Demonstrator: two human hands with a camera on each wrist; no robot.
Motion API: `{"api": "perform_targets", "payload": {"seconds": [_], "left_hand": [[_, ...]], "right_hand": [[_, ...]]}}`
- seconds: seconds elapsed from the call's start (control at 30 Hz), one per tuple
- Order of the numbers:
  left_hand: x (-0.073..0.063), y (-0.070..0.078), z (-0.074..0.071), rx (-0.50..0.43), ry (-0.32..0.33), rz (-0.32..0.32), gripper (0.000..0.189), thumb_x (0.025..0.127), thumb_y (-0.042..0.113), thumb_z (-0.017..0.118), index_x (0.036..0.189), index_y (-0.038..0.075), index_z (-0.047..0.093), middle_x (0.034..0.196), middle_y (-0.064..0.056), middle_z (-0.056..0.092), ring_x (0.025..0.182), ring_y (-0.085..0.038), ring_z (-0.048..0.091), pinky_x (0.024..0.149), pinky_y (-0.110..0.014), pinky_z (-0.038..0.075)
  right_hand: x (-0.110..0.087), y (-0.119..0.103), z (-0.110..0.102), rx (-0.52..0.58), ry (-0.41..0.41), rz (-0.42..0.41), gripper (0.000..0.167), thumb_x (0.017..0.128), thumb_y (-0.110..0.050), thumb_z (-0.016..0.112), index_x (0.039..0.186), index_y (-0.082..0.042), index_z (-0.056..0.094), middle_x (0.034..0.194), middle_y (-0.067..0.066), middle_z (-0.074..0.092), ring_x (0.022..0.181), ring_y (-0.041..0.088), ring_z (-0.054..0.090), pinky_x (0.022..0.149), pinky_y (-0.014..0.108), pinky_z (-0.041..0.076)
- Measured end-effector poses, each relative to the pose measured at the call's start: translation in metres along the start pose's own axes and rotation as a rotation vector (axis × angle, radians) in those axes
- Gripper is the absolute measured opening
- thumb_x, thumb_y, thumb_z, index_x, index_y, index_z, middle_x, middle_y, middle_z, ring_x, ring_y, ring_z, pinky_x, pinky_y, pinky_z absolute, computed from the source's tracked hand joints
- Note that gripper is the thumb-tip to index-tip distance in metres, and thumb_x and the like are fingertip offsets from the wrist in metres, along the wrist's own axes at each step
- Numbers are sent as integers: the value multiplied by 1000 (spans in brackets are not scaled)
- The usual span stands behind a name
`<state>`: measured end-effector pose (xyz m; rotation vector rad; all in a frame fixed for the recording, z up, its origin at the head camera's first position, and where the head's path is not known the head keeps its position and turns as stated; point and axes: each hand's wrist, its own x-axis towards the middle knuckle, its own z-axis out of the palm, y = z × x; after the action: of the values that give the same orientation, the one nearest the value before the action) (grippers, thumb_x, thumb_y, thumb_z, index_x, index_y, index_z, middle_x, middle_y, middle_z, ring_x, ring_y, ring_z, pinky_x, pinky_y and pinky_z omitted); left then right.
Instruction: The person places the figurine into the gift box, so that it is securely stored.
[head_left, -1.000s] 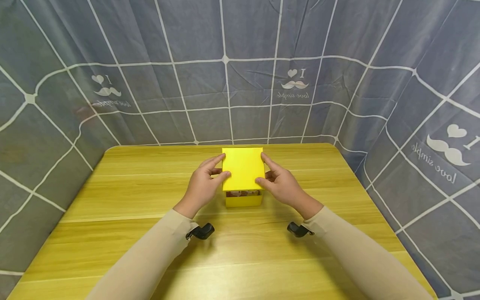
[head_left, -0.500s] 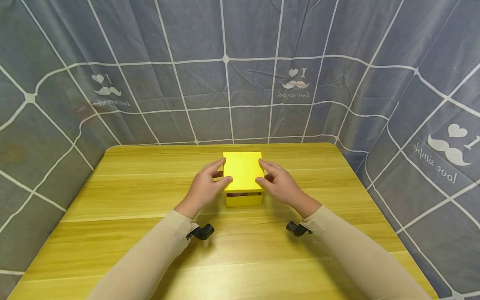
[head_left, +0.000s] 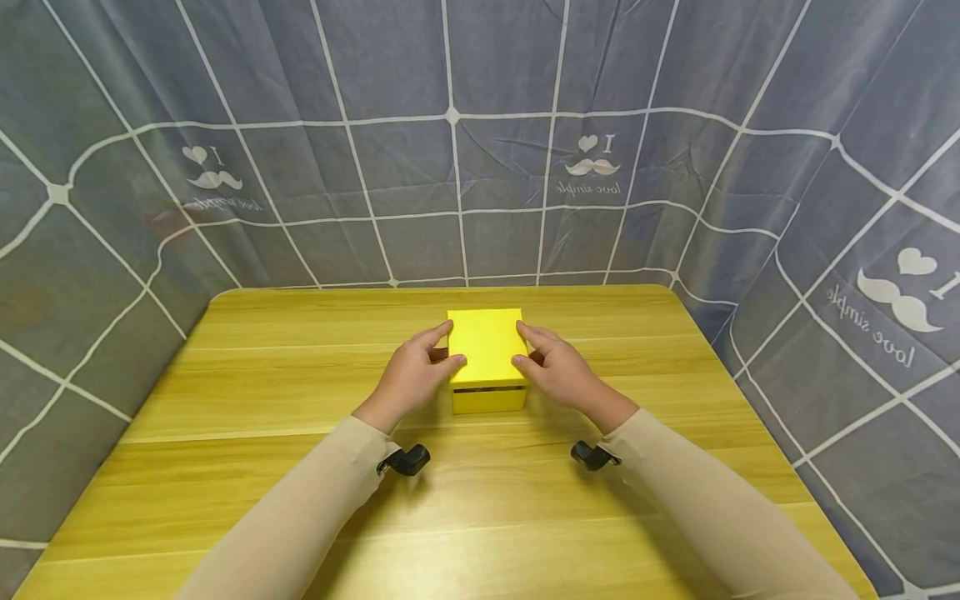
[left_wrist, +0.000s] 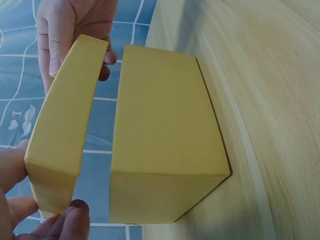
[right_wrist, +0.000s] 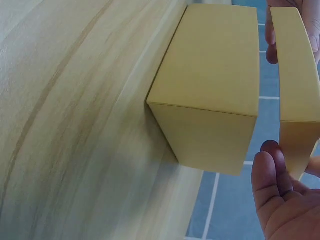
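Both hands hold a square yellow box lid (head_left: pixel 487 346) level above a yellow box base (head_left: pixel 489 401) that stands on the table. The left hand (head_left: pixel 411 372) grips the lid's left side, thumb on the top edge. On the opposite side, the right hand (head_left: pixel 562 370) grips it the same way. In the left wrist view a gap separates the lid (left_wrist: pixel 67 105) from the base (left_wrist: pixel 160 115). The right wrist view also shows the lid (right_wrist: pixel 297 70) apart from the base (right_wrist: pixel 210 65). What lies inside the base is hidden by the lid.
The wood-grain table (head_left: pixel 480 517) extends around the box. A grey curtain (head_left: pixel 397 167) with white lines hangs behind it and along both sides. Black wrist devices, one (head_left: pixel 405 461) on the left and one (head_left: pixel 594 456) on the right, stick out from the beige sleeves.
Both hands have lowered the lid toward the base, so the gap at the front has narrowed and the contents seen earlier are now covered. The base has stayed in place.
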<state>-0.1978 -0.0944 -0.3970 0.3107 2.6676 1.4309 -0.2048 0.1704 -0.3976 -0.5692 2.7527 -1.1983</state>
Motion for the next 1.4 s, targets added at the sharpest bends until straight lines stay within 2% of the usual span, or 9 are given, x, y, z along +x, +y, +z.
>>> {"api": "perform_targets", "payload": {"seconds": [0.37,0.8,1.2,1.4], "left_hand": [[3,-3,4,32,-34,-38,70,104,37,69,165,23,37,167,-6,43,136,-29,61,108,-50,55],[5,-6,8,48,-39,-48,70,104,40,67,166,24,36,164,-6,47,135,-29,62,106,-51,55],[4,-5,8,60,-47,-48,70,105,40,65,166,22,36,165,-9,45,135,-30,61,107,-52,55],[3,-7,10,61,-54,-61,70,105,40,66,166,21,36,164,-5,47,134,-30,62,106,-51,56]], "right_hand": [[2,5,3,-24,-34,15,65,109,-25,59,165,-7,32,168,19,37,114,28,70,91,37,62],[3,5,3,-36,-27,31,64,109,-25,60,164,-6,34,167,19,39,114,29,70,93,40,62],[3,9,5,-57,-48,32,63,110,-26,57,164,-4,34,167,20,39,116,28,70,95,41,61],[2,9,6,-56,-57,34,63,110,-26,57,164,-4,34,167,19,40,117,29,69,98,43,60]]}}
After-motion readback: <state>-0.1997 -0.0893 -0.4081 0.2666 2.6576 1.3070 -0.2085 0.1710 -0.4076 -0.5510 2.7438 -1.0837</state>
